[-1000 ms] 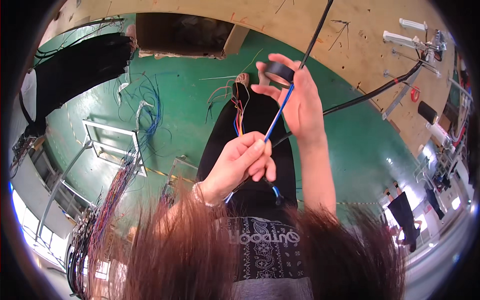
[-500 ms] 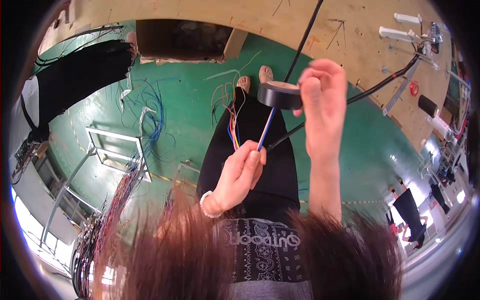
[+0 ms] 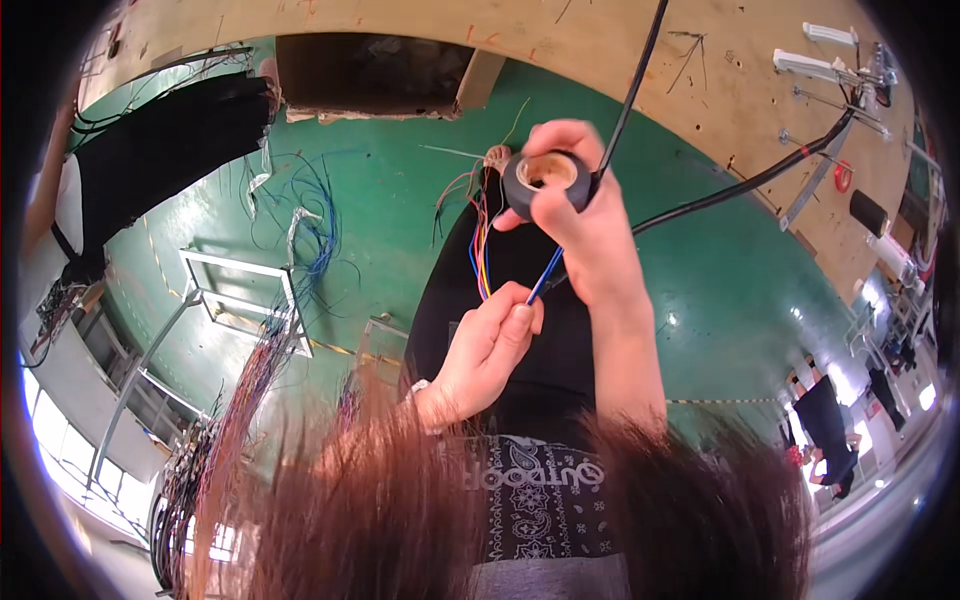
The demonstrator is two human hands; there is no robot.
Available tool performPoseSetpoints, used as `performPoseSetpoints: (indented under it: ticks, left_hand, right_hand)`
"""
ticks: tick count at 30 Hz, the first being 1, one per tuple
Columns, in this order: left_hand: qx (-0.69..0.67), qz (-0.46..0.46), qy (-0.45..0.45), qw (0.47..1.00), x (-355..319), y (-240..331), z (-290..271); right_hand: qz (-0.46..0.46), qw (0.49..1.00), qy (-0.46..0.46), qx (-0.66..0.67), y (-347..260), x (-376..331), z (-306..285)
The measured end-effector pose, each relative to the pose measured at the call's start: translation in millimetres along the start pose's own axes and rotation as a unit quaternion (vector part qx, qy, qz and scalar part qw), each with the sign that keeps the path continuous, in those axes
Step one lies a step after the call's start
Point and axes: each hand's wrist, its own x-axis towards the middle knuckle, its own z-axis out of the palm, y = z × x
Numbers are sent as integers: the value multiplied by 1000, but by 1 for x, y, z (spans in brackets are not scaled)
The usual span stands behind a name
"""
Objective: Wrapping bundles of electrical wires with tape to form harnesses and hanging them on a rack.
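Note:
My left hand (image 3: 490,345) pinches a bundle of thin coloured wires (image 3: 483,250), their loose ends fanning out above it. A blue wire (image 3: 545,275) runs up from these fingers toward the other hand. Gripped in my right hand (image 3: 590,225) is a roll of black tape (image 3: 547,180), its cardboard core turned up toward me, thumb on the near side. A black cable (image 3: 640,75) stretches from behind the right hand to the board. Where tape and wires meet is hidden by my fingers.
Ahead stands a wooden board (image 3: 700,110) with a thicker black cable (image 3: 750,185), white brackets (image 3: 805,65) and a red tape roll (image 3: 843,177). An open box (image 3: 375,75) sits below its edge. Left are a metal frame (image 3: 240,300) and hanging wires (image 3: 240,400). Another person (image 3: 825,430) is far right.
My right hand has swung left and slightly down, tilting the tape roll so its core now shows. The left hand keeps its hold on the wires, shifting only slightly.

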Motion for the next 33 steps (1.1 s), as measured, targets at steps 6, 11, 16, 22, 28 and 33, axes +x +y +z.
performPoseSetpoints:
  ticks: [6, 11, 16, 22, 28, 33]
  left_hand:
    - [55, 24, -23, 998, 0, 13, 5]
    - [152, 46, 9, 987, 0, 15, -1]
    - [380, 214, 74, 897, 3, 6, 5]
    - [298, 122, 70, 944, 1, 14, 12]
    - [94, 34, 40, 994, 0, 10, 9]
    - [314, 157, 94, 932, -4, -1, 7]
  right_hand:
    - [-110, 988, -80, 68, 12, 6, -23]
    - [-55, 997, 15, 43, 10, -35, -20]
    - [-213, 857, 36, -468, -53, -60, 5]
    - [-98, 970, 160, -153, -7, -15, -5]
    - [-8, 962, 22, 273, 26, -32, -14]
    - [-190, 900, 84, -383, -17, -70, -1]
